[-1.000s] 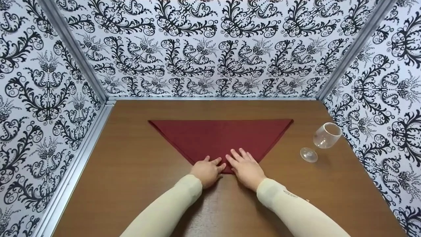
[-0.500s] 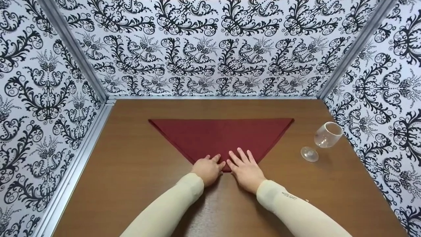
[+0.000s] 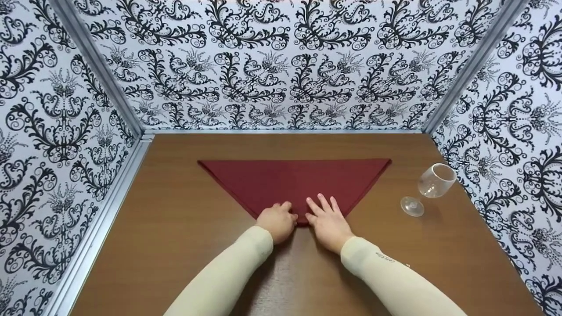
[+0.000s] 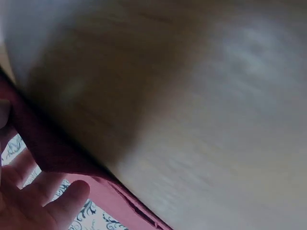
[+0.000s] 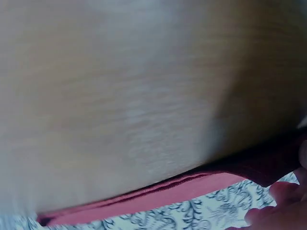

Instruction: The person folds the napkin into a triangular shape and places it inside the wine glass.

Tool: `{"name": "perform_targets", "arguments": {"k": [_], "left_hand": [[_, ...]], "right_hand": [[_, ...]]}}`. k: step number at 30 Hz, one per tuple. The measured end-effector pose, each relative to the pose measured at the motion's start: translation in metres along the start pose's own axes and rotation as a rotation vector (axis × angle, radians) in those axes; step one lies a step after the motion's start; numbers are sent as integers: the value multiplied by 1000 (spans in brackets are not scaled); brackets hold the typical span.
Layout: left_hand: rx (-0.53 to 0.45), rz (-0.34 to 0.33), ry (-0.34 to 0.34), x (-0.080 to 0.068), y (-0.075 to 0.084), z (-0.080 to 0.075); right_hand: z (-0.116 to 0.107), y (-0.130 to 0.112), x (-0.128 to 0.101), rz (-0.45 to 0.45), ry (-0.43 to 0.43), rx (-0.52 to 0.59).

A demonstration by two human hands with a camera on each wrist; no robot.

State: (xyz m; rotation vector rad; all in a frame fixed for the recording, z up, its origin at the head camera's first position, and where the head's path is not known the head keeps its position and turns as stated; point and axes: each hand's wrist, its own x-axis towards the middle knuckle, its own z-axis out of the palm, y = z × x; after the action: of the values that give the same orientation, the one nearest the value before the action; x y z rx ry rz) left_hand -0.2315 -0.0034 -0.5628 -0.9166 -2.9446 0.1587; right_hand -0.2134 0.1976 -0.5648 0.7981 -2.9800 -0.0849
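One left hand (image 3: 276, 224), fingers bent, pinches the 6 o'clock end of one red cloth (image 3: 285, 180), and one right hand (image 3: 330, 226) rests there, fingers straight and spread. The cloth lies on the tabletop (image 3: 175, 237); only the head view shows one clear glass (image 3: 434, 183) at the cloth's 3 o'clock.

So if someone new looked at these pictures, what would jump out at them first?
Probably the dark red cloth, roughly triangular, in the middle of the wooden table, with the person's left grip and right grip at its near end. Next, likely the black-and-white scroll-patterned walls behind and on both sides, then the clear stemmed glass standing toward the table's right edge.
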Motion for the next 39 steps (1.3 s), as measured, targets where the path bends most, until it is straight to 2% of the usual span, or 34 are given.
{"name": "perform_targets", "arguments": {"k": [8,14,19,23,25,27,34,39], "left_hand": [[-80,-34,12,6,-5,3],[-158,-70,-6,11,-6,-2],[-251,-148,-52,16,-7,-4],[-253,-196,-36,19,-5,-1],[-232,-206,-17,19,-2,2],[-226,-212,-28,18,1,1],[-272,-174,-241,10,9,-1],[-294,-173,-283,8,8,8]], "right_hand": [[-9,3,8,95,51,233],[-11,3,13,105,40,236],[-9,3,18,182,19,292],[-7,5,21,235,33,339],[-5,4,22,217,40,325],[-3,3,23,190,33,293],[-4,-3,20,129,-85,136],[-1,-3,15,57,-137,72]]}}
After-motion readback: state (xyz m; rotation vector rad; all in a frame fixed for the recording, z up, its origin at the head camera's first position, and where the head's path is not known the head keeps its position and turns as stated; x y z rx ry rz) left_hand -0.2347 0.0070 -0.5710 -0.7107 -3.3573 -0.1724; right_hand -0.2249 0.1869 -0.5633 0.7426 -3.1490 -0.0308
